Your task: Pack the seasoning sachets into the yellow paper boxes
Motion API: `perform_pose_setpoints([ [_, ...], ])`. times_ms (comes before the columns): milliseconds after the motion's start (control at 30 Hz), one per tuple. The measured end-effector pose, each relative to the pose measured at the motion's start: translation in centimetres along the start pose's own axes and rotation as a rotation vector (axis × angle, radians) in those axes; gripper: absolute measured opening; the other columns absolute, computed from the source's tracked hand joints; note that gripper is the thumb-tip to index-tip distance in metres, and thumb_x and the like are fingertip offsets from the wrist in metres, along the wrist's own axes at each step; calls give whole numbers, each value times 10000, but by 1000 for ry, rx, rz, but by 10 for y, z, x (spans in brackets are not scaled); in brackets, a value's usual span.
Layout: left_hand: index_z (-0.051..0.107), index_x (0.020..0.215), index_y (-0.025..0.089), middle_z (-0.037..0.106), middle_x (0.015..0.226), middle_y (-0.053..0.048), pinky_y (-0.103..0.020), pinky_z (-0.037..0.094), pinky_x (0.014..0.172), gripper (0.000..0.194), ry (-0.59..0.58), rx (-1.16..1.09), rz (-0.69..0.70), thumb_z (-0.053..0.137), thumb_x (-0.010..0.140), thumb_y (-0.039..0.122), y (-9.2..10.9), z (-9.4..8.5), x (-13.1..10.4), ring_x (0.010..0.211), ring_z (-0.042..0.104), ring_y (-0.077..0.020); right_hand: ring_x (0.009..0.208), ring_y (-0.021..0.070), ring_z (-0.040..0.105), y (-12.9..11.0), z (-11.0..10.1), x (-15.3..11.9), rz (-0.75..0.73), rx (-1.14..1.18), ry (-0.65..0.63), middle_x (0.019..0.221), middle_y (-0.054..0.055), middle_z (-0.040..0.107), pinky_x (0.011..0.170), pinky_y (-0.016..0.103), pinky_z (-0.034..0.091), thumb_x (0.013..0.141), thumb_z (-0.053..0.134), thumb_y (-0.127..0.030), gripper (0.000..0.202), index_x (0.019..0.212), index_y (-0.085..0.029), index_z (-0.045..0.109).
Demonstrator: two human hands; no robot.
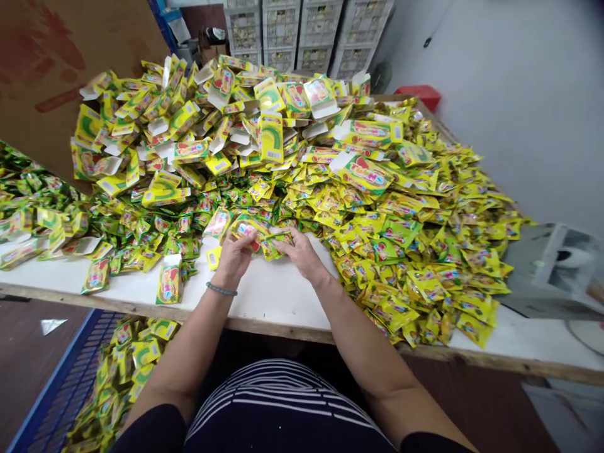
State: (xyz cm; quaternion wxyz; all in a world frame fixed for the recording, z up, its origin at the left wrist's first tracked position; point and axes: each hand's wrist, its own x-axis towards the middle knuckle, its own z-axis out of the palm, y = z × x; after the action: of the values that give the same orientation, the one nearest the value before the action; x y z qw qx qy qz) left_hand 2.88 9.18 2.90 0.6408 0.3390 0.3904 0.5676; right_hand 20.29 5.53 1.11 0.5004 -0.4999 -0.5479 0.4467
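Observation:
My left hand, with a beaded bracelet at the wrist, is closed on a small yellow-and-green carton above the white tabletop. My right hand pinches a green-and-yellow sachet close to the carton's right end. Whether the sachet is partly inside the carton I cannot tell. Beside my left hand lies another carton. One more carton with a raised white flap lies near the table's front edge, to the left. Yellow sachets are heaped just right of my right hand.
A large pile of cartons with open ends covers the back of the table. Green sachets spread leftward, beside a brown cardboard box. A blue crate of filled-looking cartons stands below. A grey metal device sits right; white crates stand behind.

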Motion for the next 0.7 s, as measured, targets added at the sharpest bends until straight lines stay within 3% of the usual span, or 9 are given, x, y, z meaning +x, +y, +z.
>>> perform_pose_setpoints([
  [100, 557, 1093, 247, 695, 860, 14, -248, 519, 685, 547, -112, 295, 134, 842, 630, 311, 18, -15, -1, 730, 663, -127, 769, 176, 563, -7, -15, 2, -15, -133, 6, 850, 10, 638, 716, 298, 459, 780, 648, -410, 270, 956, -208, 626],
  [233, 640, 1140, 238, 703, 1077, -66, -346, 498, 879, 592, -425, 1113, 454, 845, 626, 450, 53, -24, 5, 1034, 636, -242, 690, 148, 502, -14, -29, 2, -12, -289, -139, 751, -24, 585, 674, 272, 396, 750, 657, -334, 208, 904, -196, 633],
  [300, 699, 1053, 217, 718, 1013, -81, -345, 477, 849, 493, -624, 1417, 438, 814, 659, 489, 56, -18, 5, 994, 636, -262, 664, 139, 481, -14, -28, 2, -10, -287, -180, 712, -35, 559, 652, 263, 381, 743, 658, -326, 201, 892, -194, 635],
  [367, 727, 959, 191, 707, 817, -67, -308, 450, 724, 394, -682, 1547, 332, 730, 746, 523, 48, -11, 4, 798, 636, -226, 638, 134, 468, -12, -26, 2, 11, -250, -154, 689, -39, 545, 632, 261, 378, 746, 662, -348, 214, 892, -194, 636],
  [433, 731, 880, 174, 653, 679, -40, -277, 392, 619, 401, -615, 1532, 236, 643, 814, 559, 34, -6, 1, 644, 579, -179, 641, 138, 478, -8, -25, 3, 23, -190, -11, 707, -31, 560, 633, 267, 395, 755, 664, -393, 253, 912, -198, 631],
  [533, 724, 874, 165, 647, 692, -19, -253, 369, 582, 454, -505, 1267, 127, 590, 840, 598, 13, -7, -5, 624, 552, -150, 680, 153, 517, -3, -27, 6, 9, -120, 263, 764, -11, 600, 669, 280, 439, 775, 655, -461, 318, 965, -210, 611],
  [600, 718, 906, 160, 668, 741, -17, -243, 396, 590, 464, -415, 1043, 57, 605, 827, 602, 3, -11, -7, 650, 569, -146, 683, 159, 528, 0, -28, 7, 10, -140, 306, 785, 2, 618, 684, 290, 454, 782, 653, -477, 330, 975, -213, 606],
  [700, 721, 922, 152, 682, 771, -24, -238, 427, 593, 450, -351, 833, -29, 684, 777, 576, -7, -18, -10, 657, 584, -143, 676, 168, 529, 0, -27, 9, 23, -245, 232, 801, 22, 638, 692, 308, 456, 777, 664, -455, 296, 941, -212, 616],
])
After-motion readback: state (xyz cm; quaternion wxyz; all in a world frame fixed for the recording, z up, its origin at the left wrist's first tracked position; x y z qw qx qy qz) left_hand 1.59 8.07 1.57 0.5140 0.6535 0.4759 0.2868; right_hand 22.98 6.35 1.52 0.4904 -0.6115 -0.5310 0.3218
